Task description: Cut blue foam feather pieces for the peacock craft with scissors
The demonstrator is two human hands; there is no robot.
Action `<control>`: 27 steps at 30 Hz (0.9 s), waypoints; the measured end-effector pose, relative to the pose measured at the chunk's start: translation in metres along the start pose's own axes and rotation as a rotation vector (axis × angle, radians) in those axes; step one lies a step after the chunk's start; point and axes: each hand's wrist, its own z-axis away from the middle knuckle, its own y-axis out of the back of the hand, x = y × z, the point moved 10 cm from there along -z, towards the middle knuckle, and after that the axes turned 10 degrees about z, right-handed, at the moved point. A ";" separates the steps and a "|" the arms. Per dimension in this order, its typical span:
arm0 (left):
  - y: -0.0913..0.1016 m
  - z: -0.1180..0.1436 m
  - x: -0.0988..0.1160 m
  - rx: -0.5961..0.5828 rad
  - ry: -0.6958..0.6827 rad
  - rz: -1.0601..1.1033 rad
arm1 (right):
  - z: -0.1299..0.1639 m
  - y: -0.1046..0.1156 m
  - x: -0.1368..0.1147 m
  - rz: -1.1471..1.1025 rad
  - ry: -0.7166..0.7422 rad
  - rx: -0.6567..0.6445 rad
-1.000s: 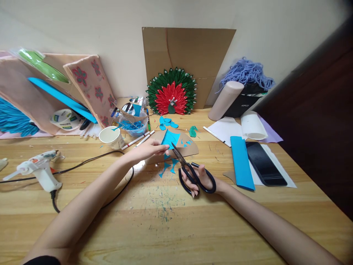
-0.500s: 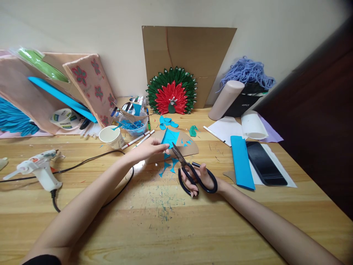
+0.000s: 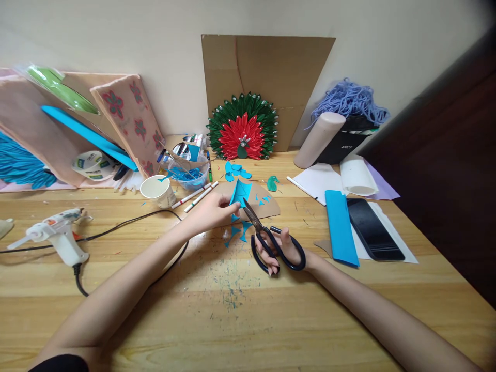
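Between the thumb and fingers of my left hand (image 3: 219, 207) is a small sheet of blue paper (image 3: 241, 191), with a drawn line faintly visible on it. My right hand (image 3: 277, 250) has its fingers through the black handles of a pair of scissors (image 3: 259, 225). The blade tips meet the lower right edge of the sheet, close to my left thumb. Under the sheet lies a rounded piece of cardboard (image 3: 267, 207) with small blue scraps on it. More blue offcuts (image 3: 245, 231) lie just below. Blue petal-shaped pieces (image 3: 235, 170) sit behind.
A glue gun (image 3: 58, 232) with its cord lies at left. A paper cup (image 3: 157, 191), markers (image 3: 199, 198) and a plastic tub (image 3: 189, 175) stand nearer. A red and green peacock (image 3: 243, 132) leans on cardboard (image 3: 287, 67). Folded blue paper (image 3: 341, 227) and a phone (image 3: 375, 230) lie right.
My left hand and the blue sheet have shifted slightly to the right, toward the scissors. The scissors stay in my right hand at nearly the same place.
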 end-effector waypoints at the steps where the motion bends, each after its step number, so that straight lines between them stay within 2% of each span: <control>1: 0.000 0.000 0.000 0.002 -0.012 -0.003 | 0.000 0.000 0.000 0.001 -0.001 -0.001; 18: -0.001 0.000 -0.004 0.023 0.048 -0.060 | 0.000 0.001 0.003 -0.045 -0.016 0.003; 27: -0.001 0.001 0.003 -0.009 0.035 0.038 | -0.003 0.000 0.016 -0.155 -0.012 -0.064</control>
